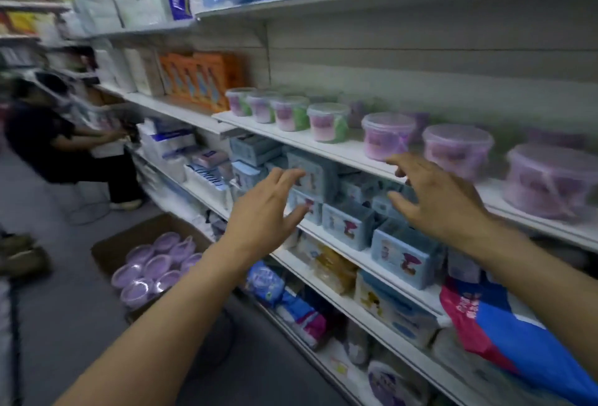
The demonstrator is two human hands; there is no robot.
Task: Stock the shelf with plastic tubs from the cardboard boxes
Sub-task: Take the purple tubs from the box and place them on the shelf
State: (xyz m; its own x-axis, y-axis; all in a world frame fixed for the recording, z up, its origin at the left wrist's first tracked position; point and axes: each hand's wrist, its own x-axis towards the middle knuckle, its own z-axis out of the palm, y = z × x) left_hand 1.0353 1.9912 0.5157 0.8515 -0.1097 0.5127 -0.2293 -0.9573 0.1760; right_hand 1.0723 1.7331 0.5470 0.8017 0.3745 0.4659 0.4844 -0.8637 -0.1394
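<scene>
Both grips empty, left hand [268,211] and right hand [437,198] spread; cardboard box [129,244] holds purple-lidded tubs [152,268].

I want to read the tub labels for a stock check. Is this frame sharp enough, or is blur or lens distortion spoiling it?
Head view: not sharp enough. Motion blur smears the plastic tubs on the shelf and both open hands, left and right, so labels are unreadable. Wide-angle distortion bows the shelf lines. Lighting is even, without strong glare; the tubs in the cardboard box are soft too.
</scene>
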